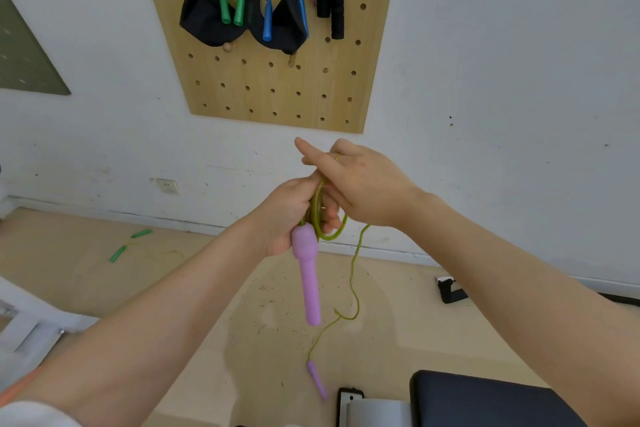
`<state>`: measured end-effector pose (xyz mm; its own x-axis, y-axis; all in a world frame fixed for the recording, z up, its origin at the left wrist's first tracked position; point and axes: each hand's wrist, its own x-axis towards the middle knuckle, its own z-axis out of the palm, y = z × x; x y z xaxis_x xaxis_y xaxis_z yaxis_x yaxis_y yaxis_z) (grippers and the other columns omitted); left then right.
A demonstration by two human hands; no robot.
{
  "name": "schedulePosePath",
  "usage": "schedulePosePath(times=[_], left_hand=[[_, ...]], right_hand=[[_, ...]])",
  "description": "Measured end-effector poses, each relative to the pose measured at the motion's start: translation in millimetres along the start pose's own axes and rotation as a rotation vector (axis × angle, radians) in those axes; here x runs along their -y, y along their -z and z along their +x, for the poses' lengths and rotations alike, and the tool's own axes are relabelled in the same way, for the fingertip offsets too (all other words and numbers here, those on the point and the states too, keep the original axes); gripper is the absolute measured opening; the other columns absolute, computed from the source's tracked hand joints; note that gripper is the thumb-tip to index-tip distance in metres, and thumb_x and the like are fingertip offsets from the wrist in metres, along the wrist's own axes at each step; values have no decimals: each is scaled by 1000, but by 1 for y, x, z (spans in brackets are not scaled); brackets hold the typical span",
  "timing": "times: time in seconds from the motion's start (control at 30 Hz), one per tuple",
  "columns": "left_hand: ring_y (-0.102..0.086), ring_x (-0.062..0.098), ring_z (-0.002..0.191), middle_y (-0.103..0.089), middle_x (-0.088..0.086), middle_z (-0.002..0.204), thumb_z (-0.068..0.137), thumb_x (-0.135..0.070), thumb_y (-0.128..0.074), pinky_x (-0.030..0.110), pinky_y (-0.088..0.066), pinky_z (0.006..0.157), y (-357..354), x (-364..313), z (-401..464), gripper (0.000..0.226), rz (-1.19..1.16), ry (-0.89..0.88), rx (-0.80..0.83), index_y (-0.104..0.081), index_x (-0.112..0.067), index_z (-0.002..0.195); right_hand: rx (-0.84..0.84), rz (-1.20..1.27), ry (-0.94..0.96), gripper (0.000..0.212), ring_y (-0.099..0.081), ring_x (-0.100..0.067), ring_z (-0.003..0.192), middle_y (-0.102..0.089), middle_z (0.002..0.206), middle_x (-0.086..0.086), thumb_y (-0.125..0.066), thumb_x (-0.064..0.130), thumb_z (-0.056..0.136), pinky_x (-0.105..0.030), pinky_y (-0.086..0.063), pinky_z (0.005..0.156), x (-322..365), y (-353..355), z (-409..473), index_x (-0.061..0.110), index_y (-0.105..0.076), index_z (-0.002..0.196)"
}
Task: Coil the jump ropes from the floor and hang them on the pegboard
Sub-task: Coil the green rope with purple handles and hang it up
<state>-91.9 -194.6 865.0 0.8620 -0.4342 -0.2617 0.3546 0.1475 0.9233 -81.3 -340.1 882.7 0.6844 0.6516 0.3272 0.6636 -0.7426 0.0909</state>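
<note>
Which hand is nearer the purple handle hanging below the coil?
Left. The left hand grips the olive-green coiled cord directly above the hanging purple plastic handle, touching its top; the right hand sits higher, to the right.

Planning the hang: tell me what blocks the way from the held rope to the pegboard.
Nothing visible does. The left hand holds the coiled rope below the pegboard; only bare wall lies between them.

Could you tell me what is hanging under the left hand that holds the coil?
Under the left hand hangs a purple handle, beside olive cord loops. Loose cord trails down to a second purple handle on the floor. The grip hides how many loops there are.
</note>
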Motion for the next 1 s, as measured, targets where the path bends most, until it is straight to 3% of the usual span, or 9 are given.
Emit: schedulePosePath(times=[0.13, 0.3, 0.4, 0.47, 0.53, 0.6, 0.67, 0.8, 1.0], left_hand=[[-27, 8, 33, -29, -4, 43, 96, -48, -37, 17, -29, 36, -3, 0, 0, 42, -31, 51, 71, -43, -16, 71], [-21, 3, 28, -24, -10, 36, 79, -50, -46, 15, -25, 34, 10, -3, -5, 36, -96, -1, 134, -46, -16, 66], [-22, 1, 24, -25, -12, 32, 80, -45, -47, 15, -25, 31, 21, -6, -10, 36, -191, 15, 206, -44, -18, 56], [-19, 2, 25, -29, -12, 31, 82, -48, -48, 15, -28, 32, 29, -8, -13, 41, -270, 19, 299, -47, -21, 51], [-18, 6, 29, -30, -12, 33, 82, -47, -54, 15, -33, 35, 36, -11, -15, 39, -357, 5, 437, -50, -21, 54], [-24, 10, 34, -29, -7, 40, 86, -42, -57, 19, -37, 42, 41, -14, -12, 35, -486, -11, 615, -55, -16, 62], [-31, 15, 41, -33, 0, 48, 94, -34, -49, 27, -35, 49, 49, -21, -8, 36, -665, -18, 747, -58, -4, 76], [-37, 20, 44, -46, 13, 52, 97, -27, -48, 38, -38, 50, 77, -45, -4, 45, -985, -167, 701, -54, 15, 112], [-41, 4, 30, -71, 11, 97, 81, -26, -55, 13, -35, 33, 102, -60, -9, 35, -899, -373, 183, -60, -8, 110]], right_hand=[[157, 392, -166, 69, -41, -18, 113, -49, 132, -3, -43, 3, 86, -30, -39, 92, 6, 5, 2, 15, -15, 149], [220, 1191, -403, 37, -57, -5, 107, -62, 109, 13, -56, 30, 84, -25, -42, 97, -12, -3, -3, 21, -54, 120], [378, 1195, -409, 45, -52, -7, 120, -60, 123, 6, -54, 38, 85, -29, -37, 106, -13, -18, -8, 16, -54, 125], [390, 1274, -401, 39, -61, -14, 107, -66, 108, 1, -50, 33, 93, -30, -45, 98, -9, -27, -7, 2, -56, 117], [332, 1429, -417, 27, -63, -15, 70, -67, 78, 0, -42, 23, 99, -26, -51, 71, 1, -27, 1, -1, -54, 95], [250, 1457, -431, 28, -44, -10, 41, -62, 59, 4, -39, 24, 100, -26, -40, 51, 10, -26, 12, 7, -49, 80], [173, 1496, -448, 33, -34, -9, 37, -62, 60, 4, -42, 36, 97, -24, -38, 50, 12, -31, 21, 11, -49, 78], [148, 1754, -517, 44, -45, -13, 54, -51, 68, -3, -33, 54, 86, -22, -44, 64, 9, -48, 15, 14, -50, 81], [311, 1380, -742, 22, -47, -15, 68, -49, 76, -5, -39, 16, 98, -20, -46, 67, 14, -61, 14, 12, -59, 89]])
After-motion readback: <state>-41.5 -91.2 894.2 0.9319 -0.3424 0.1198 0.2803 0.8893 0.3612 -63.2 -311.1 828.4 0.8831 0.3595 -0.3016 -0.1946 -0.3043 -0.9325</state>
